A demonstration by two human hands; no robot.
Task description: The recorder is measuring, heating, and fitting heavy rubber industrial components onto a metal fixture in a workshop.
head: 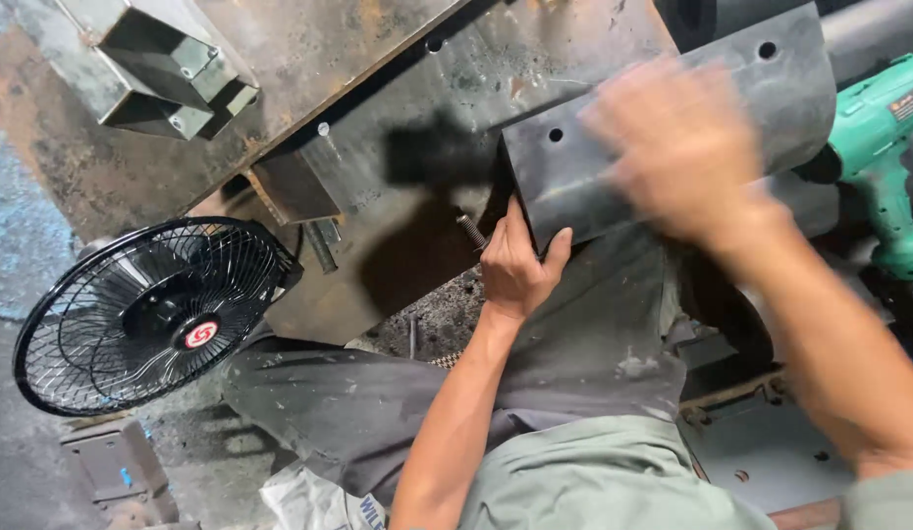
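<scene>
Drilled metal plate (672,147) under two hands: left hand (515,265), right hand (682,147)

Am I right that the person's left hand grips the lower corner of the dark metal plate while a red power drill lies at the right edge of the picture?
Not quite: the power drill is green, not red, as the head view shows. The rest holds: the left hand grips the lower corner of the dark metal plate, and the drill lies at the right edge.

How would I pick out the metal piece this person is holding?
Start at the big rusty steel slab across the top. Just below its right part lies a dark grey curved plate, gripped at its lower left corner by the left hand, with the blurred right hand over it. Unlike the rusty flat steel around it, it is smooth, bent, and has round holes.
</scene>
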